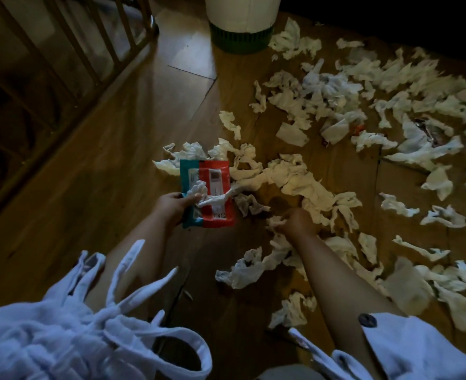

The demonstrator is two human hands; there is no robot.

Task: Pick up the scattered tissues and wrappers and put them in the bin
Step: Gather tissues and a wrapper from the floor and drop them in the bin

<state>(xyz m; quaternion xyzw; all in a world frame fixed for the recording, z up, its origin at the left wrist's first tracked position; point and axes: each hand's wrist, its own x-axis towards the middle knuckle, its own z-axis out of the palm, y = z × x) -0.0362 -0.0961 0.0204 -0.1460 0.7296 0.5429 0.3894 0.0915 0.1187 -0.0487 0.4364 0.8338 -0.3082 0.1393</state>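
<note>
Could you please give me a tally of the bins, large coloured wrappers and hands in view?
White plastic bin with green base: 1
Red-and-teal plastic wrapper: 1
Bare hands: 2 (left hand, right hand)
Total: 4

A glossy wooden floor [111, 165] fills the left side, with a pale patch of glare near the top. A wooden railing [70, 50] of slanted bars crosses the upper left corner, and a small dark wheel [153, 23] sits at its foot. To the right lies a duller, creased brown sheet [358, 171]. At the bottom hangs a white garment [48, 333] with loose ties [133, 294] and a dark button [367, 320] on its right sleeve [418, 349].
</note>
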